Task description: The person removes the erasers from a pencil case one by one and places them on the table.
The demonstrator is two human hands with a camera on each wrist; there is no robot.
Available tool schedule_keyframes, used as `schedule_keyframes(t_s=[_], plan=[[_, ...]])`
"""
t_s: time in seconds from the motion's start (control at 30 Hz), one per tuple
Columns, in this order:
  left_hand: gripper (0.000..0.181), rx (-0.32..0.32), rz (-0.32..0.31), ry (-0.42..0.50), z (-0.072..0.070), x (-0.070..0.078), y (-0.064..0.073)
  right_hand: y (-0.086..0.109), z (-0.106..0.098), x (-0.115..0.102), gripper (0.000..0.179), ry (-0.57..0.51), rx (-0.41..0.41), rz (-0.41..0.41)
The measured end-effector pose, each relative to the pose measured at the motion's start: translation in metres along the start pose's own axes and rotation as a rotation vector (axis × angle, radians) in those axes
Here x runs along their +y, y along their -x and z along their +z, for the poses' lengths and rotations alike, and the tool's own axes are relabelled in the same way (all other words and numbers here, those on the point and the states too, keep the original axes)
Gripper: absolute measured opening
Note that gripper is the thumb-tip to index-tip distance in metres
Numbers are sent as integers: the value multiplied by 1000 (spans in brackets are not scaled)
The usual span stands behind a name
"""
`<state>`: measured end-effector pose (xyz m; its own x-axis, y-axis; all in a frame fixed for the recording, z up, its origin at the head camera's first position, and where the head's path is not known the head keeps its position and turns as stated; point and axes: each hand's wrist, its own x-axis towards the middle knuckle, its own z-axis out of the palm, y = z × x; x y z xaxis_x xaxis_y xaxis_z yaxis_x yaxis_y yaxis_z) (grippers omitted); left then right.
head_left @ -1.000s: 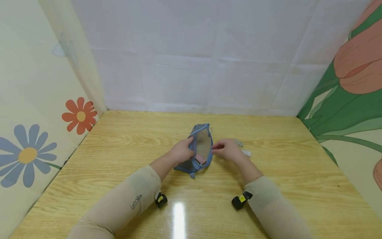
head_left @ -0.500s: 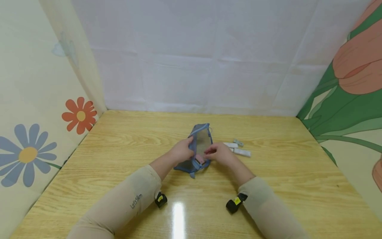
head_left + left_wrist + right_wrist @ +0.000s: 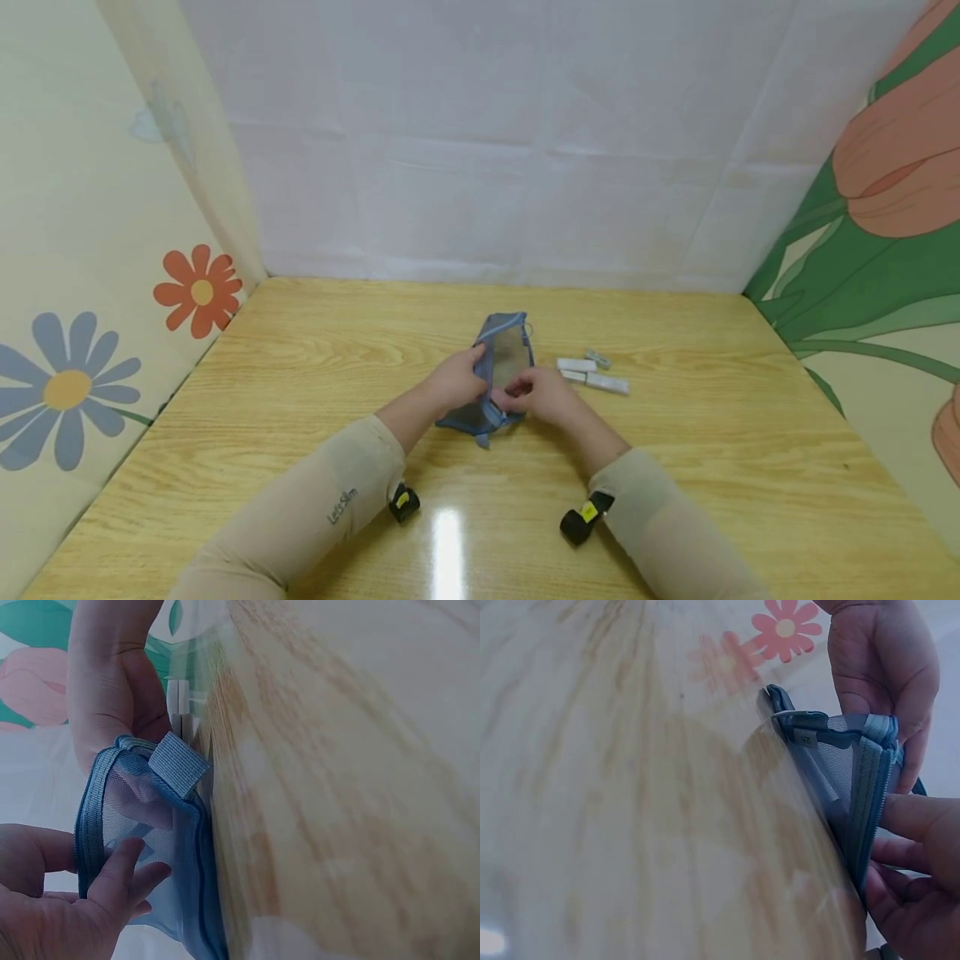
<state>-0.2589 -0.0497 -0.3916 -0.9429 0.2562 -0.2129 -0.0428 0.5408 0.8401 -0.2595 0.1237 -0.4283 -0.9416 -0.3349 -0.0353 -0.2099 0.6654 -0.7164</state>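
A blue mesh zip pouch point(image 3: 483, 417) lies on the wooden table with its mouth spread wide. My left hand point(image 3: 453, 382) holds the near-left edge of that mouth, thumb on one side and fingers on the other. In the left wrist view the pouch point(image 3: 187, 855) shows a grey fabric tab at its end. My right hand point(image 3: 551, 396) reaches into the opening, its fingertips at a small pink block point(image 3: 498, 398) in the lower end. Mesh and zip edge partly hide those fingers in the wrist views, so I cannot tell whether they pinch the block.
Right of the pouch lie several small items: a white block point(image 3: 576, 365), a pale wrapped bar point(image 3: 607, 383) and a small grey-white clip-like piece point(image 3: 597, 358). A white cloth point(image 3: 480, 167) hangs behind the table point(image 3: 337, 333); flower-printed sheets flank it.
My right hand has moved left and down, from outside the pouch's right edge into its mouth at the pink block. The white items it covered now show. My left hand stays put.
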Motion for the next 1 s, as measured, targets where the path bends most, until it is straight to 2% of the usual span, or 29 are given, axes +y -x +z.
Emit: schedule_keyframes(t_s=[0.3,0.43,0.63,1.0], plan=[[76,-17,-6,22,0,-1,0,1,3,-1,19,74,13,-88],[76,-10,-7,24,1,-1,0,1,1,-2,12,75,7,-58],[77,1,1,26,1,-2,-1,1,-2,-3,12,67,-14,0],[74,-28,-21,48,1,0,0,3,-10,-4,10,83,0,-8]])
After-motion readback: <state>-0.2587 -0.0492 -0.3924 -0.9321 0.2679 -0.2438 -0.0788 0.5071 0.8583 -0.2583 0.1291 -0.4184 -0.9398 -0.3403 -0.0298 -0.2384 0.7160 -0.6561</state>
